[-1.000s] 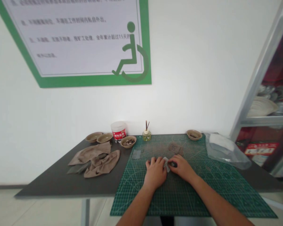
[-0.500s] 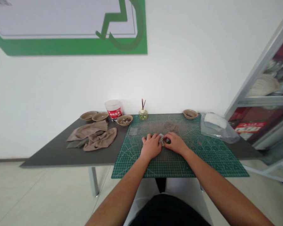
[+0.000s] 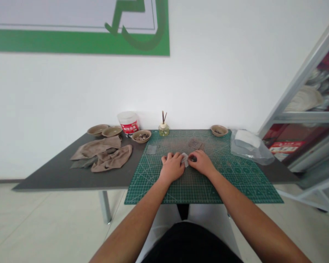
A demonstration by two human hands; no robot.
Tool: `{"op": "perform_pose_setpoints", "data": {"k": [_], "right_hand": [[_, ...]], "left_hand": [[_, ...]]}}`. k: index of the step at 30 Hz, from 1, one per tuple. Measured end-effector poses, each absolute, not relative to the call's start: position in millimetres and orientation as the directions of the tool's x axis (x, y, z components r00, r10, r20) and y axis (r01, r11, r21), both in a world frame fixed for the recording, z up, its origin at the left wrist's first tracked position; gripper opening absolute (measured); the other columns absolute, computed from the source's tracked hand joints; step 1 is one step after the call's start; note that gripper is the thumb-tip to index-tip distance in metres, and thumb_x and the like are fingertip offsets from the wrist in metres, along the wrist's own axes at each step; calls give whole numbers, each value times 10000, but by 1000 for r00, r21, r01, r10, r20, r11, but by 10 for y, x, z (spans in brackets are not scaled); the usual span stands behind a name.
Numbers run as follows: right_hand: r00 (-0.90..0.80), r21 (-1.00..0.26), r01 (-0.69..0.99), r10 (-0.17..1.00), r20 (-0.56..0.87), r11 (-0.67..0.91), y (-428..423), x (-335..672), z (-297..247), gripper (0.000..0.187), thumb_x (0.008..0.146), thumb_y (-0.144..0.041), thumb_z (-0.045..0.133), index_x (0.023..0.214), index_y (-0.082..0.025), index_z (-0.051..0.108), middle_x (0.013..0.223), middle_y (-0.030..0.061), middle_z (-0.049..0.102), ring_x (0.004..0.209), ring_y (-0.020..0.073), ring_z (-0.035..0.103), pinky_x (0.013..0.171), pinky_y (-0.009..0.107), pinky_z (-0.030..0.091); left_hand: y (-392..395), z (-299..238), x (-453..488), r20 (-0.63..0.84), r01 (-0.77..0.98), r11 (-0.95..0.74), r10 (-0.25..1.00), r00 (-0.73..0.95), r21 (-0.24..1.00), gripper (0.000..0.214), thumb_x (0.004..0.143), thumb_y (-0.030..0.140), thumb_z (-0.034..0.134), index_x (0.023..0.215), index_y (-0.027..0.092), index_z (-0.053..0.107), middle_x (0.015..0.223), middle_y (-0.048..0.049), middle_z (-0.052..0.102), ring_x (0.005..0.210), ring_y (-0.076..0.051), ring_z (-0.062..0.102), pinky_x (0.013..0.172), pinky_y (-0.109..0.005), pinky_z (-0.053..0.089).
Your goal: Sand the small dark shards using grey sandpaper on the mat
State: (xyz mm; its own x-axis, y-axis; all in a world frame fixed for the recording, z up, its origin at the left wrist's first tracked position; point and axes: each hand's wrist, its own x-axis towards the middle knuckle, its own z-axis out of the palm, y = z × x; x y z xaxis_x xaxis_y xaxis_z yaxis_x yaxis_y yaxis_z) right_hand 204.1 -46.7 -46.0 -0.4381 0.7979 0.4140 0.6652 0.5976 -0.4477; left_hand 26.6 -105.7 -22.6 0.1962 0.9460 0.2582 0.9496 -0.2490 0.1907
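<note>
Green cutting mat [image 3: 208,184] covers the right part of my dark grey counter [image 3: 65,177], and both hands rest on it near the middle. My left hand [image 3: 172,167] lies knuckles up with the fingers bent. Its fingertips touch a small pale scrap [image 3: 184,158], but I cannot tell whether it grips the scrap or only presses on it. My right hand [image 3: 203,163] sits just beside it on the other side of the scrap, with thumb and fingers drawn in around a small dark piece [image 3: 193,159]. That piece touches the scrap's right edge.

Just beyond the hands, a brownish patch [image 3: 196,143] and a small grey square [image 3: 151,149] lie flat on the mat. Along the back edge stand a reed diffuser [image 3: 163,128], a white tub with a red label [image 3: 128,123], a bowl of small stones [image 3: 141,136] and two tan bowls [image 3: 105,130]. Another bowl [image 3: 218,129] sits at the mat's far right corner. Brown cloths [image 3: 104,157] are heaped on the bare counter to the left, well apart from my hands. A clear plastic bag [image 3: 250,148] lies at the right end.
</note>
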Motion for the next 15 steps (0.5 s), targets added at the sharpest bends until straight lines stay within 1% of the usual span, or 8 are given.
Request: {"op": "perform_pose_setpoints", "data": {"k": [2,6,9,13,15], "right_hand": [[-454,-453,656,795,402,603,-463,2047,-464,113,808,-302,686,871,-207,693,882,43,650,906,200,557,860,332,414],[-428,-470,663,810,401,583,-477,2052,-452,116,814,-288,669,860,-182,682,875,62,640,895,211,553,850,348,411],[-468,-480,637,798,381,603,-494,2046,-434,111,780,-284,708,838,-193,682,853,41,638,867,196,563,835,323,417],[-466,-490,640,806,365,592,-500,2040,-420,157,815,-314,683,913,-190,682,893,53,635,911,202,562,849,329,413],[-461,-495,646,813,356,582,-495,2044,-418,165,808,-305,689,925,-190,679,895,51,630,908,199,562,849,327,412]], "left_hand": [[-1056,-230,265,257,948,-252,946,198,195,363,941,341,406,1272,318,553,1292,-59,565,1155,-319,416,963,-533,299],[-1059,-231,271,265,946,-249,945,191,205,346,936,333,415,1246,309,569,1282,-54,570,1151,-316,421,966,-532,296],[-1065,-206,280,274,944,-244,945,179,223,334,923,338,448,1231,313,575,1267,-53,582,1146,-313,433,966,-521,298],[-1087,-146,262,308,935,-228,941,140,272,366,884,359,519,1245,307,546,1263,-55,590,1157,-311,444,966,-500,308],[-1102,-127,238,324,932,-197,941,93,305,386,884,285,504,1270,266,512,1195,-80,621,1144,-303,466,960,-489,319]]}}
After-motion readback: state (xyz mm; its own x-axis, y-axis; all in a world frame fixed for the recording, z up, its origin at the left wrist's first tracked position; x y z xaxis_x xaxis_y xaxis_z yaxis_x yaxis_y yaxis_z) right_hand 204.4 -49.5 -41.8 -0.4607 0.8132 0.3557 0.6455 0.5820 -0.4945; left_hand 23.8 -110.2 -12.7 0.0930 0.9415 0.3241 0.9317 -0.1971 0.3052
